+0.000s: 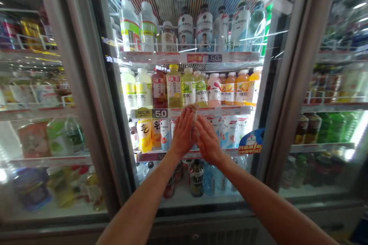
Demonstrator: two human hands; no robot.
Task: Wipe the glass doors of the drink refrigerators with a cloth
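Head view: both bare forearms reach fwd into the middle bay of a drinks cooler, which looks clear of glass haze, while the bays to either side sit behind misted glass. L hand [182, 133] and R hand [208, 140] are held upright w/ fingers straight, palms facing and pressed toward each other, sandwiching a small pale item [194, 110] btwn the fingertips. Only its top pokes out above the fingers, too hidden to tell what it is. It sits right in front of the second shelf rail [230, 111], just R of the "5.0" price tag [159, 113]. On that shelf stands a row of vitamin-water bottles [214, 89] in pale green, yellow, red, pink and orange. One shelf up are taller white-label bottles [204, 26] and clear ones, w/ a "6.0" tag [215, 58] on the rail below them. Behind and L of the hands, on the third shelf, is a yellow bottle [144, 134], w/ white-and-blue bottles to the R, partly blocked by the hands. At the bottom, under the wrists, stands a dark bottle [197, 178]. A blue round sticker [250, 141] sits at the R edge of the bay, near the R hand but apart from it.
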